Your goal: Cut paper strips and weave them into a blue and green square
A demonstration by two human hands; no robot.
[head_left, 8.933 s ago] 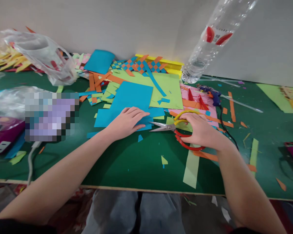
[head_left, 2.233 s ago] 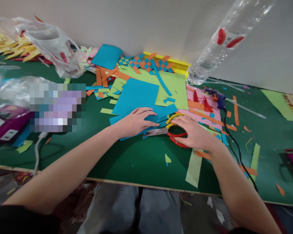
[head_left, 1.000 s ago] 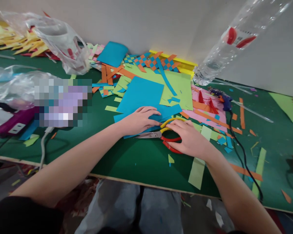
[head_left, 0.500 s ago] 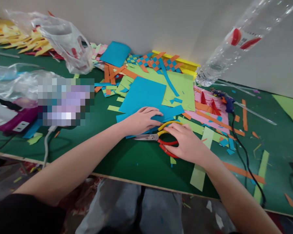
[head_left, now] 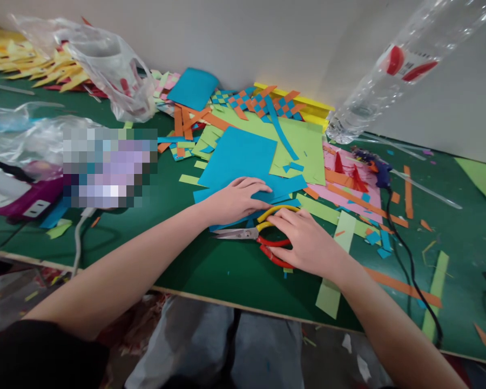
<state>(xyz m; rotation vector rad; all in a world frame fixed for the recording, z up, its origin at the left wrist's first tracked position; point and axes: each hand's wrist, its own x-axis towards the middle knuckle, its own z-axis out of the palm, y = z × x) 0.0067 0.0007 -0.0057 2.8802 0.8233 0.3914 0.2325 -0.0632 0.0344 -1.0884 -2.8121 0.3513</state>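
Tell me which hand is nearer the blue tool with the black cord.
Right. The right hand, holding the scissors, is left of the blue tool and lower in the picture; the left hand, resting on blue paper, is farther left.

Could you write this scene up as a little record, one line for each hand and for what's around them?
Left hand: laid on blue paper
Right hand: holding scissors with yellow and red handles
Behind the hands: light-green sheet
To the right: pink paper, glue gun
Near the wall: clear plastic bottle
Surface: green table
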